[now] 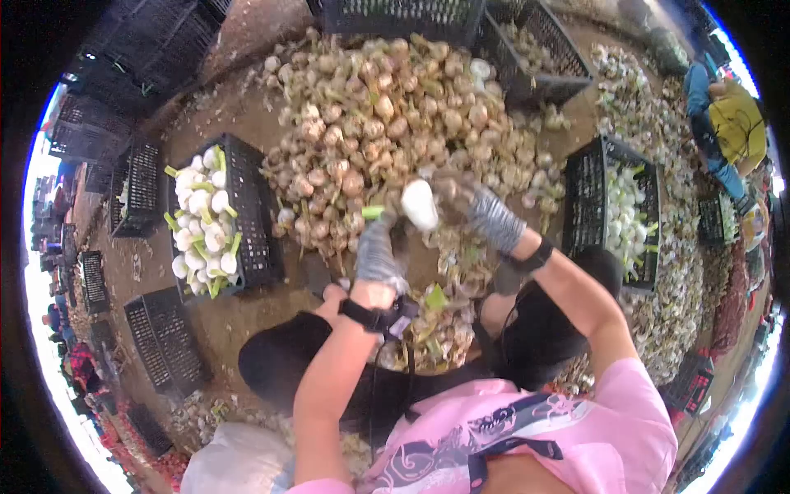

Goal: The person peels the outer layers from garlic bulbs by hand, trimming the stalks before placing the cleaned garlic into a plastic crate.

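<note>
Both my hands wear grey gloves and meet in front of the large pile of unpeeled garlic (387, 115). My left hand (381, 243) is closed round a garlic bulb, whose white head (420, 205) points right and whose cut green stem (373, 212) shows on the left. Just right of the white head, my right hand (485, 210) has its fingers bent; its fingertips are dark and blurred, and whether they hold anything is unclear. Loose skins and leaf scraps (436, 317) lie below the hands, between my legs.
At the left, a black crate (251, 222) holds peeled white bulbs with green stems. Another crate (588, 198) of such bulbs stands at the right. An empty-looking crate (167, 337) lies lower left. More crates line the back. A person in a yellow top (735, 123) is at the far right.
</note>
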The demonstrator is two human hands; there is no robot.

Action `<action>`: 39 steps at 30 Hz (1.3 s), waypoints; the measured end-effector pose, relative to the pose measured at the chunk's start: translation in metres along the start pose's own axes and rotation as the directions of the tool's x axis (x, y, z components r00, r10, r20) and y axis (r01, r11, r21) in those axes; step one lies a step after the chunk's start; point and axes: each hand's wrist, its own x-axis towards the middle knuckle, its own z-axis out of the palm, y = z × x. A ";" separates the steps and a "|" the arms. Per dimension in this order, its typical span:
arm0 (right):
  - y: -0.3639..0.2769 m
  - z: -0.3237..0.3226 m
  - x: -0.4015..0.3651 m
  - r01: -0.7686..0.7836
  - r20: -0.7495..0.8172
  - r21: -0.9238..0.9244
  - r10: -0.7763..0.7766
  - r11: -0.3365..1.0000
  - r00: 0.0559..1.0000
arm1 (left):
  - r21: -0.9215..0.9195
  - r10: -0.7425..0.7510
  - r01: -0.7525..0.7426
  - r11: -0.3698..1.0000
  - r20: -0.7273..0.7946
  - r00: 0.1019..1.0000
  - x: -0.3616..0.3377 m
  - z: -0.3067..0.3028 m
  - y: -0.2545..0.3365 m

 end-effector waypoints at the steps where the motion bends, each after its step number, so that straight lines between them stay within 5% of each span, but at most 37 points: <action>1: 0.001 0.006 0.000 -0.117 0.010 0.386 0.123 0.915 0.992 | -0.009 -0.028 0.028 1.000 0.052 0.998 -0.003 0.002 0.000; 3: 0.016 0.003 0.020 -0.374 0.208 0.537 0.311 0.756 0.927 | 0.171 0.007 -0.014 0.985 0.041 0.999 -0.010 0.012 0.003; 4: 0.020 -0.006 0.032 -0.359 0.207 0.526 0.293 0.771 0.933 | 0.233 0.031 -0.042 0.971 0.049 0.998 -0.017 0.019 0.006; 6: 0.021 -0.024 0.052 -0.467 0.268 0.775 0.447 0.426 0.853 | 0.073 0.135 -0.137 0.988 0.035 0.990 -0.018 0.023 0.005; 7: -0.021 -0.014 0.059 -0.403 0.137 0.795 0.512 0.454 0.848 | 0.071 0.095 -0.098 0.993 0.035 0.995 -0.018 0.022 0.007; 8: -0.018 -0.031 0.079 -0.275 0.059 0.696 0.329 0.663 0.943 | 0.005 0.105 -0.105 0.994 0.027 0.994 -0.018 0.020 0.006; 9: -0.041 -0.047 0.113 -0.362 0.042 0.729 0.489 0.582 0.871 | -0.056 0.110 -0.109 0.992 0.018 0.994 -0.018 0.019 0.005; 12: -0.128 -0.061 0.176 0.074 -0.207 0.634 0.077 0.770 0.975 | -0.151 0.035 -0.025 0.988 0.068 0.997 -0.029 0.021 0.014; 15: -0.200 -0.083 0.246 0.400 -0.260 0.622 -0.305 0.673 0.916 | -0.142 0.019 -0.013 0.990 0.046 0.999 -0.027 0.021 0.016; 17: -0.214 -0.052 0.238 0.315 -0.484 0.576 0.003 0.754 0.875 | -0.172 0.069 -0.050 0.984 0.110 0.992 -0.020 0.017 0.014; 20: -0.173 -0.071 0.255 0.159 -0.357 0.663 0.123 0.732 0.926 | -0.110 0.050 -0.041 0.993 0.078 0.996 -0.023 0.018 0.017; 21: -0.155 -0.078 0.252 0.207 -0.398 0.598 0.063 0.774 0.915 | -0.112 0.041 -0.033 0.993 0.068 0.997 -0.025 0.018 0.019; 23: -0.116 -0.113 0.256 0.155 -0.477 0.601 0.197 0.784 0.856 | -0.120 0.011 -0.002 0.993 0.074 0.997 -0.033 0.022 0.025; 26: -0.036 -0.180 0.241 0.086 -0.634 0.421 0.225 0.903 0.740 | -0.071 0.039 -0.032 0.997 0.101 0.994 -0.037 0.025 0.026; 27: 0.022 -0.241 0.260 -0.158 -0.736 0.082 0.167 0.984 0.656 | -0.038 0.021 -0.018 0.999 0.089 0.996 -0.035 0.024 0.024; 29: 0.075 -0.277 0.256 -0.482 -0.732 -0.007 0.324 0.876 0.599 | -0.048 -0.014 0.017 0.999 0.070 0.997 -0.036 0.026 0.023; 30: 0.108 -0.294 0.251 -0.494 -0.736 0.004 0.337 0.869 0.587 | -0.064 -0.030 0.033 0.997 0.057 0.998 -0.037 0.027 0.022; 32: 0.179 -0.325 0.243 -0.488 -0.750 -0.281 0.128 0.826 0.649 | -0.025 -0.060 0.061 0.998 0.021 0.998 -0.037 0.029 0.021; 36: 0.143 -0.231 0.208 -0.504 -0.674 -0.688 -0.202 0.522 0.710 | -0.012 -0.066 0.066 0.998 0.002 0.998 -0.029 0.024 0.015; 37: 0.140 -0.219 0.211 -0.498 -0.640 -0.731 -0.216 0.466 0.737 | -0.010 -0.057 0.057 0.998 0.002 0.998 -0.028 0.023 0.013; 38: 0.110 -0.193 0.209 -0.597 -0.664 -0.696 -0.040 0.399 0.747 | -0.019 -0.075 0.075 0.997 -0.008 0.997 -0.027 0.021 0.012; 39: 0.150 -0.213 0.243 -0.524 -0.567 -0.803 -0.093 0.284 0.819 | -0.027 -0.087 0.087 0.996 -0.018 0.996 -0.026 0.018 0.010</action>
